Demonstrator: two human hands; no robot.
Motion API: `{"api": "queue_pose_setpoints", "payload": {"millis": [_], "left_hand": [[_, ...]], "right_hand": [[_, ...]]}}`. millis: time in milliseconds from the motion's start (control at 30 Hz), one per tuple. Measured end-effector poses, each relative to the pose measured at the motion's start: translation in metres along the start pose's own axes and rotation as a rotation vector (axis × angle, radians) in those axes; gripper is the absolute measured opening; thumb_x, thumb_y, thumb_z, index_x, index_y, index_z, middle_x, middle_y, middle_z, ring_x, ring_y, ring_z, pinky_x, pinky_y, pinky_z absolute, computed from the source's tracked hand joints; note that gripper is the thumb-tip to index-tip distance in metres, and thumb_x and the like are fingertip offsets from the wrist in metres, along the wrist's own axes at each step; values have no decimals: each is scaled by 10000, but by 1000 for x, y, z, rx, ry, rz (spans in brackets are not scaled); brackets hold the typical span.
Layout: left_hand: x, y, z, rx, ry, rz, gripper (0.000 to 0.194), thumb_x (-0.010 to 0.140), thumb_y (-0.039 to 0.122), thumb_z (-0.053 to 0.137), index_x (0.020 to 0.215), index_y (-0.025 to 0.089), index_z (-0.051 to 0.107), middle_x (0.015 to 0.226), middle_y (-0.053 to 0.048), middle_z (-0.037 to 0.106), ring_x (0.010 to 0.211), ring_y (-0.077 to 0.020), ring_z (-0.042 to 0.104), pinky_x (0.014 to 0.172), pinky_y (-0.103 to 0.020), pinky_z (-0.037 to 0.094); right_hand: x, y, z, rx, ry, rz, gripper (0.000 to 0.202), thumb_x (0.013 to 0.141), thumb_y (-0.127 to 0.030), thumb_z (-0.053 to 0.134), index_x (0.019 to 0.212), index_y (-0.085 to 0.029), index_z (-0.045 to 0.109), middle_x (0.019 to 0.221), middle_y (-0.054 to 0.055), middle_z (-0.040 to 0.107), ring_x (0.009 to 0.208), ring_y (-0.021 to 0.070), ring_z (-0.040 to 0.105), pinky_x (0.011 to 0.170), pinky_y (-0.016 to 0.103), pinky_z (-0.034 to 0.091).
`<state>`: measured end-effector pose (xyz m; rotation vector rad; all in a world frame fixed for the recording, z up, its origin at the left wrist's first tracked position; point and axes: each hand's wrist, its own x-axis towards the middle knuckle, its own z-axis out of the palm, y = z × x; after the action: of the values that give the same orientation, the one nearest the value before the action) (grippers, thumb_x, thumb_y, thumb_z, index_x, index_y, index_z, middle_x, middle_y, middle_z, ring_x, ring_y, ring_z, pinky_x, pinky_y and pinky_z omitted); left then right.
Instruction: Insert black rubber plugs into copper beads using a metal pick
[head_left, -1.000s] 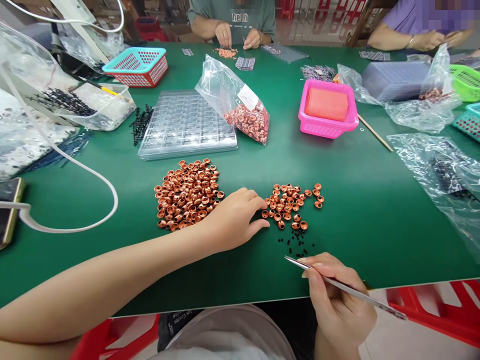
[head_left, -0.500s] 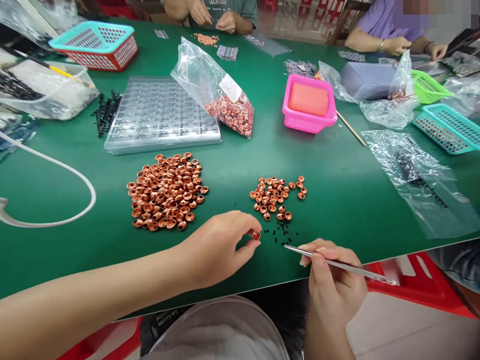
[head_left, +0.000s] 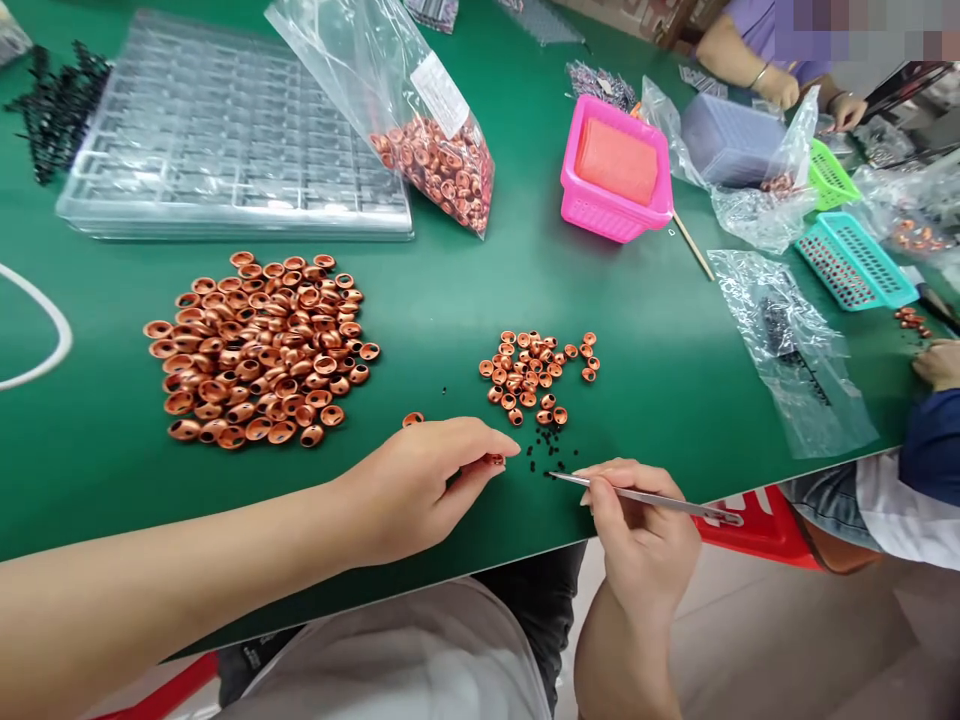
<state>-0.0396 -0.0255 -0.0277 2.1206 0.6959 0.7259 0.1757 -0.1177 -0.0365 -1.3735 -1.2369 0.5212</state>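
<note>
Between thumb and fingertips, my left hand (head_left: 420,485) pinches a small copper-coloured cup (head_left: 496,460). My right hand (head_left: 637,530) holds silver tweezers (head_left: 622,491), whose tip points left and rests at the edge of some tiny black pieces (head_left: 546,440). Whether the tip grips a piece is too small to tell. A small group of copper cups (head_left: 529,375) lies just behind the black pieces. Further left is a large heap of copper cups (head_left: 262,350). One loose cup (head_left: 412,419) sits behind my left hand, partly hidden by it.
Clear plastic trays (head_left: 240,140) lie at the back left under a bag of copper cups (head_left: 442,170), beside black parts (head_left: 60,105). A pink basket (head_left: 615,215) stands behind the small group. A flat plastic bag (head_left: 795,350) and a teal basket (head_left: 855,260) lie right. Other people's hands are beyond.
The view has shifted, with the heap now further left and larger. The cup in my left hand has tilted and is more covered by the fingers. A loose cup now shows behind that hand.
</note>
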Motion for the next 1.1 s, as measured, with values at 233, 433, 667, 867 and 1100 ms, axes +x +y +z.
{"api": "queue_pose_setpoints", "payload": {"millis": [233,433,667,867,1100], "left_hand": [[1,-3,0,-53,15,-3,172,951,112,568,1050,173,695,885,10,724,725,-82,646,725,-161,499],[1,2,-2,-59,2,-41,240,962,109,540,1123,151,714,893,-25,666,726,-88,610,676,-170,477],[-1,-3,2,-117,37,-44,273,973,120,513,1175,203,676,821,8,635,700,-87,569,654,-178,444],[2,-3,-1,-115,-1,-99,206,958,138,534,1053,220,697,834,25,680,683,-74,585,639,-166,440],[4,-2,-5,-185,-58,-250,228,956,230,544,1109,214,713,842,8,690,641,-81,622,627,-173,495]], "right_hand": [[-2,1,0,-28,7,-9,152,851,-79,633,885,-224,604,709,-34,646,700,157,680,623,303,556],[-4,3,2,-74,4,-10,127,855,-104,633,875,-225,603,732,-19,656,695,162,684,588,296,550],[-7,4,5,-118,28,-46,136,859,-94,634,922,-214,618,805,13,704,750,165,699,604,287,569],[-7,4,4,-93,14,-41,126,863,-101,621,897,-221,605,746,-13,667,724,164,697,595,282,554],[-9,7,3,-97,10,-43,141,865,-88,616,907,-221,600,764,-9,667,731,162,696,603,289,560]]}}
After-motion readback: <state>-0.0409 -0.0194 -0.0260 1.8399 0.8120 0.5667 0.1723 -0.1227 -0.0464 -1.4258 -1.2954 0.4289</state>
